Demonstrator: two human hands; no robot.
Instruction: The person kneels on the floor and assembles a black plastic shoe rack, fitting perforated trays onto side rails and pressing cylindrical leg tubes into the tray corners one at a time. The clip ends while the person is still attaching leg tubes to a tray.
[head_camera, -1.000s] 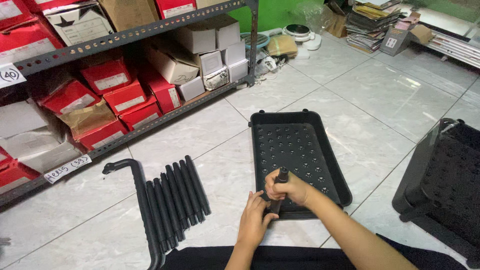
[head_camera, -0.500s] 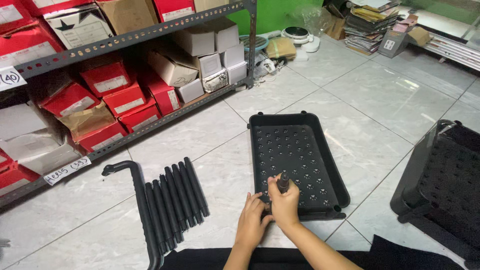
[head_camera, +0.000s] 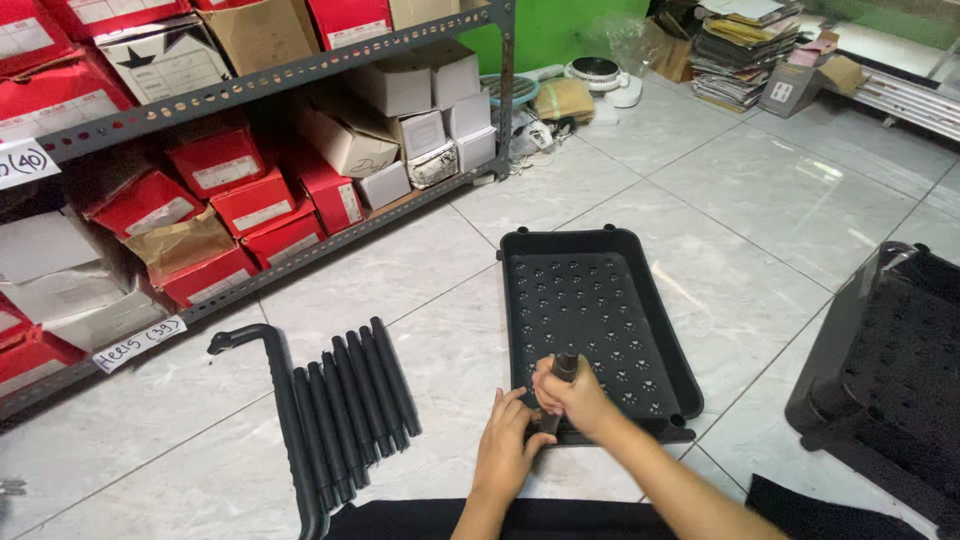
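Observation:
A black perforated plastic tray (head_camera: 600, 290) lies flat on the tiled floor in front of me. My right hand (head_camera: 572, 396) is wrapped around a short black tube (head_camera: 565, 367) that stands upright at the tray's near left corner. My left hand (head_camera: 505, 443) rests against the tray's near edge just beside that corner, fingers bent and touching the lower part of the tube. A row of several black tubes (head_camera: 350, 400) lies on the floor to the left, next to a longer bent black bar (head_camera: 283, 400).
A metal shelf (head_camera: 260, 75) full of red and white shoe boxes runs along the left. A stack of black trays (head_camera: 890, 380) stands at the right edge. Magazines and boxes (head_camera: 745, 50) pile up at the far right. Dark cloth (head_camera: 480, 520) covers my lap.
My right hand shifted from the middle of the tray's near edge to its near left corner with the tube, and my left hand closed in beside it.

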